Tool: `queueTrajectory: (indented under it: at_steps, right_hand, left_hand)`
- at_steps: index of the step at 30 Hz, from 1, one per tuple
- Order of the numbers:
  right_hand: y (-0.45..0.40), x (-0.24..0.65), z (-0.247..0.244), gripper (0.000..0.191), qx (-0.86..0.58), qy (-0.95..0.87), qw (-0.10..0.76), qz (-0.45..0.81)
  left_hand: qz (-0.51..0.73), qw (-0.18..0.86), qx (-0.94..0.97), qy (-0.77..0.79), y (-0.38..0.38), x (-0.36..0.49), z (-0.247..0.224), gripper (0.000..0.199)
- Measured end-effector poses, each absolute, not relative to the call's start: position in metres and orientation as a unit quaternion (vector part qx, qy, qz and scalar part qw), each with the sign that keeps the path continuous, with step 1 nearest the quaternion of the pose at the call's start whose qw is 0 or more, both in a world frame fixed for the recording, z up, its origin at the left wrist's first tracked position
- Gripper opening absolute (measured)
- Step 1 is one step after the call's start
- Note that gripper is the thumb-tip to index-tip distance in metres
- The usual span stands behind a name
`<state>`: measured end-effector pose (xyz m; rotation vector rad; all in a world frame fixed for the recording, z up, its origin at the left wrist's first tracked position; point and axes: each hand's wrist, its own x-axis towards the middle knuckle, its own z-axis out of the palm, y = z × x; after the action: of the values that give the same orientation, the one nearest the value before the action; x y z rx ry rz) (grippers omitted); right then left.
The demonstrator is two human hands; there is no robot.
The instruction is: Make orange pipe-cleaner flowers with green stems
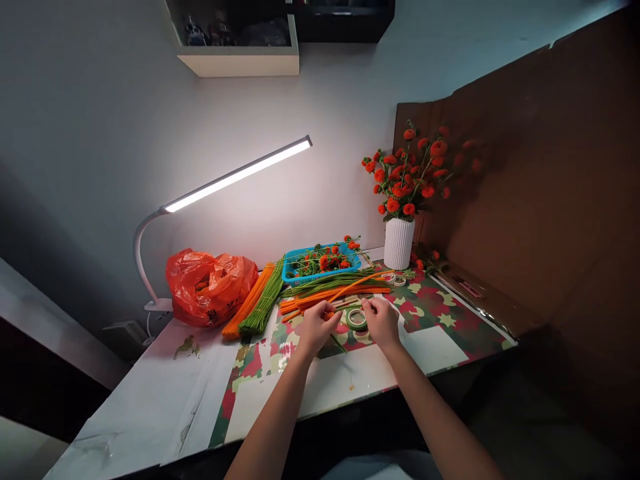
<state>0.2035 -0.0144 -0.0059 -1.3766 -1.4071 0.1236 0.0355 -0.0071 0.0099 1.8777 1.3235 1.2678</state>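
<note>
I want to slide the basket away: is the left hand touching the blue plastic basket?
Apart. The head view shows orange chenille stems in the gap between the left hand and the basket.

A green tape roll (357, 327) with pale rim lies between the hands (316, 327).

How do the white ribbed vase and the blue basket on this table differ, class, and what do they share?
The vase is white with vertical ribs; the basket is blue. The vase is tall and narrow, while the basket is low and wide. The vase's flowers stand up and fan out above it; the basket's flowers lie in a loose heap. Both hold orange-red flowers with greenery.
</note>
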Motion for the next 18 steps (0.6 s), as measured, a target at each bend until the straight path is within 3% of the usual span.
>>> queueTrajectory:
  at_steps: [5,10,14,18]
  right_hand:
    - [-0.01,0.179,0.031,0.027,-0.547,-0.696,0.465,0.013]
    - [0.014,0.153,0.047,0.045,-0.423,-0.766,0.38,0.3]
    - [0.028,0.139,0.028,0.048,-0.337,-0.668,0.454,0.485]
    - [0.028,0.136,0.013,0.047,-0.337,-0.544,0.488,0.594]
  left_hand:
    - [0.456,0.318,0.69,0.464,0.009,0.022,0.021,0.022]
    - [0.475,0.427,0.643,0.423,0.02,0.001,0.033,0.026]
    - [0.437,0.61,0.554,0.36,0.016,-0.025,0.021,0.045]
    - [0.382,0.687,0.511,0.348,0.01,-0.035,0.006,0.031]
